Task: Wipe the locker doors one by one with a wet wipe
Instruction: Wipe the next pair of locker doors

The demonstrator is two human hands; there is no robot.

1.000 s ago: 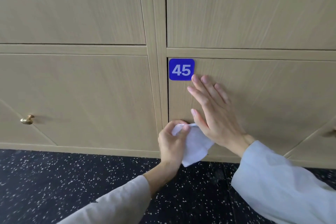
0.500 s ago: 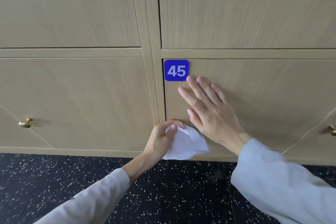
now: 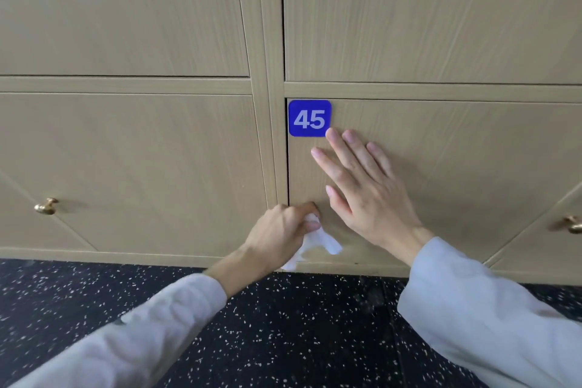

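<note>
A light wooden locker door (image 3: 456, 173) carries a blue plate with the number 45 (image 3: 310, 118) in its top left corner. My right hand (image 3: 368, 195) lies flat on this door with straight fingers, just below the plate. My left hand (image 3: 280, 233) grips a crumpled white wet wipe (image 3: 318, 241) against the door's lower left corner. Part of the wipe hangs down below my fingers.
Another bottom door (image 3: 132, 173) with a brass knob (image 3: 46, 206) is on the left. A second brass knob (image 3: 571, 224) shows at the right edge. Two upper doors sit above. Dark speckled floor (image 3: 299, 324) runs along the locker base.
My left hand has bunched the wipe tighter and pressed it lower against the door's left corner. My right hand stays flat on the door.
</note>
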